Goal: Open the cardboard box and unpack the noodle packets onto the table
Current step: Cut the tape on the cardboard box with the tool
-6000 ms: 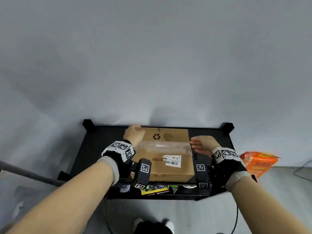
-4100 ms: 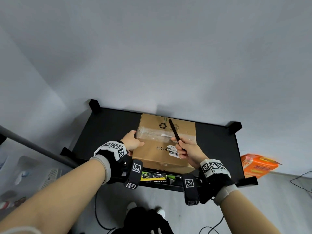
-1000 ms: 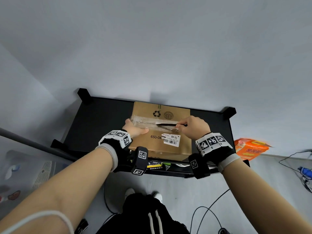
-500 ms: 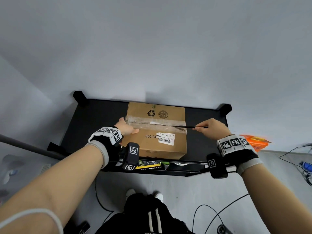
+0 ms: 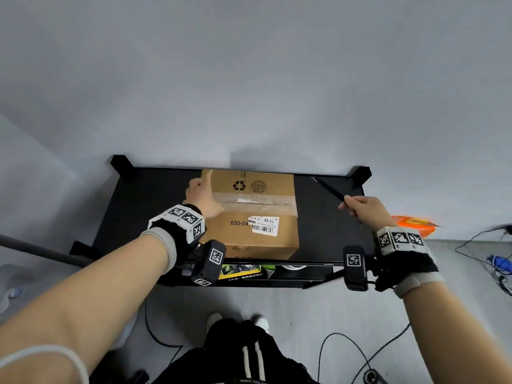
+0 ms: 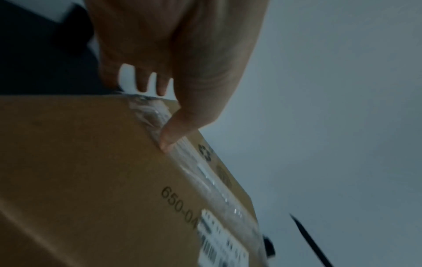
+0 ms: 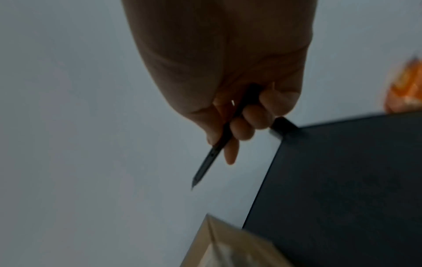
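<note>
A: Where is the cardboard box [image 5: 250, 214] found?
B: On the black bench [image 5: 155, 206], taped shut; left hand [image 5: 203, 198] rested on it, grip loose.
A: Right hand [image 5: 360, 207]?
B: Grip closed round a black blade [image 5: 328, 189], held apart.

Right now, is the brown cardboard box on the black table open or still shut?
Shut. The brown cardboard box has both top flaps lying flat, with clear tape across the seam. Whether the tape is cut through, I cannot tell.

Bare forearms, black wrist braces [image 5: 407, 261] — grey cuffs, white square-code marker blocks [image 5: 185, 217], black drawstring trousers [image 5: 243, 356], white shoes.
</note>
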`<state>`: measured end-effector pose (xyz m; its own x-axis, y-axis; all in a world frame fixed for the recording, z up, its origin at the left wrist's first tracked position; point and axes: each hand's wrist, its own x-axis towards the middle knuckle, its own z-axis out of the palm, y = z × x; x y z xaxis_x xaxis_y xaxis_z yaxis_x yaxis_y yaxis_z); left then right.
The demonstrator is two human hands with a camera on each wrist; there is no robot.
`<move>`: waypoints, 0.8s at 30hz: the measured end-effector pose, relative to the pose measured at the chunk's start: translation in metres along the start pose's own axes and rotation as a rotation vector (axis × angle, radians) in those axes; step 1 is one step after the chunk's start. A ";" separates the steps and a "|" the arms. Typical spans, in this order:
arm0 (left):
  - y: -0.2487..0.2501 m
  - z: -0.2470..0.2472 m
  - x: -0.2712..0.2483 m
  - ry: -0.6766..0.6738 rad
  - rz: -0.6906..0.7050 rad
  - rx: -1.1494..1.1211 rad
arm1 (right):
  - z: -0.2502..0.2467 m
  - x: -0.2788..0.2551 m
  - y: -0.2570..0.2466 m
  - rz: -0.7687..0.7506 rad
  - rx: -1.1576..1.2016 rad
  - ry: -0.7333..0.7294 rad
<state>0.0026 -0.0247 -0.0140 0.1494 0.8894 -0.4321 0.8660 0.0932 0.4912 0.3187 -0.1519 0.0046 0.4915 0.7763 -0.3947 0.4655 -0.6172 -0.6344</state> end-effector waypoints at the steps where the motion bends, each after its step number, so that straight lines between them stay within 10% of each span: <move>1: 0.006 0.002 -0.003 0.026 0.116 0.046 | 0.008 0.001 -0.001 0.026 0.036 -0.043; 6: 0.036 0.022 -0.017 -0.179 0.429 0.220 | 0.038 0.001 0.014 0.153 0.237 -0.034; 12: 0.037 0.045 -0.014 -0.319 0.427 0.619 | 0.056 -0.003 0.025 0.196 0.376 -0.015; 24: 0.039 0.045 -0.013 -0.359 0.402 0.628 | 0.056 -0.001 0.032 0.115 0.424 0.014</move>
<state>0.0561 -0.0526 -0.0239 0.5560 0.5941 -0.5814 0.8033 -0.5638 0.1920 0.2915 -0.1653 -0.0526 0.5339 0.7020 -0.4713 0.0649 -0.5898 -0.8049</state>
